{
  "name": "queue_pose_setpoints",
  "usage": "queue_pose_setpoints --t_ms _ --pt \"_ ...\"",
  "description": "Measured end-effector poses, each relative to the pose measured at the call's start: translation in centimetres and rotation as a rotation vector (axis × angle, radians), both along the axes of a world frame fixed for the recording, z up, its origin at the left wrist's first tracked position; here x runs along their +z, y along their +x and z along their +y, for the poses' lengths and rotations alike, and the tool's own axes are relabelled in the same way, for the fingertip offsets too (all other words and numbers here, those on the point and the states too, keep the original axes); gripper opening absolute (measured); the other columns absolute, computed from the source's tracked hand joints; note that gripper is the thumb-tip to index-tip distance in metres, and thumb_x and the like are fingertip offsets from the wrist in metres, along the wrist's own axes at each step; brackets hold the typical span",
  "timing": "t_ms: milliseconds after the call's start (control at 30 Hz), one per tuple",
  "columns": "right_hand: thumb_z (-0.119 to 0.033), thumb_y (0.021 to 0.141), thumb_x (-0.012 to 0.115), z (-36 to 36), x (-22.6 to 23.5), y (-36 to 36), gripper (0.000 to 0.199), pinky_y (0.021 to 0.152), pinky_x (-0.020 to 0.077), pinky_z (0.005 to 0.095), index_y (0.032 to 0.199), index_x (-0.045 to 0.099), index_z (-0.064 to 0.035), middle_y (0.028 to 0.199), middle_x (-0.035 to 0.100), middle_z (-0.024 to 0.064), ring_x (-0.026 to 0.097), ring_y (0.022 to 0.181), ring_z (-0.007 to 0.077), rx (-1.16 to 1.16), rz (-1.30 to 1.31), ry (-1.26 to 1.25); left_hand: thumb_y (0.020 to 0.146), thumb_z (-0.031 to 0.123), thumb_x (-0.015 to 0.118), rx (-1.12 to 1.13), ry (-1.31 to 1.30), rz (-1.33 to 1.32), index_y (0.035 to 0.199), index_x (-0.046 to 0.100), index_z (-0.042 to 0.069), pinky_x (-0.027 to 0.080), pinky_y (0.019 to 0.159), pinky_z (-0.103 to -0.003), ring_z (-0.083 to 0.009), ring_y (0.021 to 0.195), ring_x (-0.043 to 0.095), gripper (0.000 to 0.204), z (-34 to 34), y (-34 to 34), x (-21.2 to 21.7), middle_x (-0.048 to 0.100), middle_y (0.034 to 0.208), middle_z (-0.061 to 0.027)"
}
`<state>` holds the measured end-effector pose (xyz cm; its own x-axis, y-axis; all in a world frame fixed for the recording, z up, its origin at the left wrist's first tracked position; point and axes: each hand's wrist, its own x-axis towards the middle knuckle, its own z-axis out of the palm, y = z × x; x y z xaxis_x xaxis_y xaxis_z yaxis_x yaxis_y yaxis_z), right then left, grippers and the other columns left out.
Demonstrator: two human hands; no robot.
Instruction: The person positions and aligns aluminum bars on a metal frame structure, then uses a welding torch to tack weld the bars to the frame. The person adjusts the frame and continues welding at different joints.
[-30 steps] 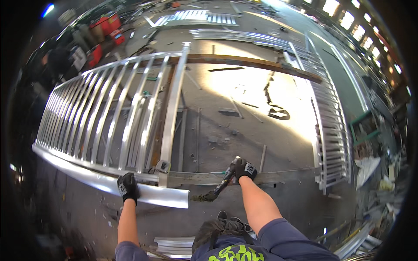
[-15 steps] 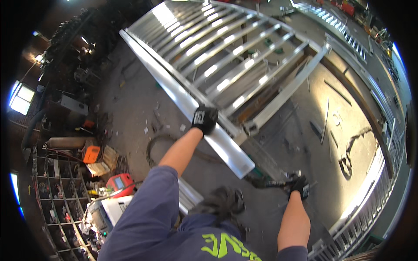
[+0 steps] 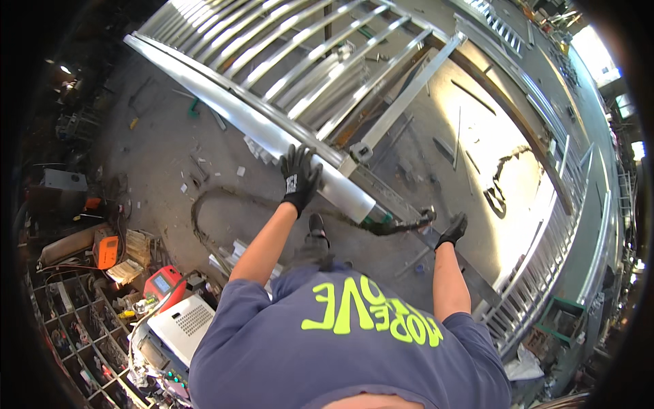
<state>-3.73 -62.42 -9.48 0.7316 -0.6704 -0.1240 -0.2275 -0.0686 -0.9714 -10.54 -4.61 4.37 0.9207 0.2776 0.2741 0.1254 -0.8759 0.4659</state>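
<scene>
My left hand (image 3: 300, 178), in a black work glove, lies with fingers spread on a long, shiny flat metal strip (image 3: 231, 119). The strip runs along the near side of a silver railing frame (image 3: 286, 85) with several parallel bars. My right hand (image 3: 452, 230), gloved too, is stretched out and holds nothing. Just left of it, the dark end of a welding torch (image 3: 426, 217) rests on a grey metal beam (image 3: 392, 200). A thick black cable (image 3: 381, 229) leads from the torch in a loop across the floor.
At the lower left stand a red machine with a screen (image 3: 163, 283), a white vented box (image 3: 194, 327) and a compartment rack (image 3: 82, 334). An orange box (image 3: 107, 252) is behind them. More barred railings (image 3: 552, 238) lean at the right. Metal offcuts (image 3: 456, 140) litter the floor.
My right hand has let go of the torch, which now rests on the beam. My left hand has gone from gripping the strip's edge to lying spread on it. My view has shifted.
</scene>
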Motion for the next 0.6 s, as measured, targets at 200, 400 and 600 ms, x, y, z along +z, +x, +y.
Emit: queue_pose_setpoints --t_ms 200,400,600 --pt "-0.024 0.109 0.068 12.7 5.9 2.3 0.060 0.118 0.0470 0.0414 0.164 0.048 -0.0078 0.159 0.055 0.0117 0.053 0.145 0.0249 0.619 -0.118 0.030 0.107 0.027 0.066 -0.118 -1.161 0.057 0.156 0.058 0.005 0.044 0.124 -0.043 -0.0321 0.145 0.059 0.054 -0.4 -12.2 1.6 0.063 0.154 -0.0161" --pt "-0.020 0.108 0.068 34.4 10.8 7.9 0.074 0.114 0.0506 0.0425 0.172 0.032 -0.0181 0.156 0.054 0.0156 0.055 0.144 0.0248 0.955 0.223 0.189 0.113 0.019 0.060 -0.303 -0.916 -0.054 0.152 0.060 0.000 0.051 0.114 -0.041 -0.0258 0.130 0.067 0.044 4.0 -9.3 2.9 0.070 0.141 -0.0145" --pt "-0.050 0.083 0.089 34.0 10.6 10.6 0.082 0.089 0.0606 0.0500 0.144 0.052 -0.0093 0.115 0.075 0.0167 0.074 0.102 0.0355 1.209 0.349 -0.658 0.117 0.035 0.059 -0.410 -0.969 0.178 0.154 0.059 0.002 0.055 0.106 -0.035 -0.0182 0.120 0.069 0.049 5.4 -2.3 10.2 0.076 0.132 -0.0070"
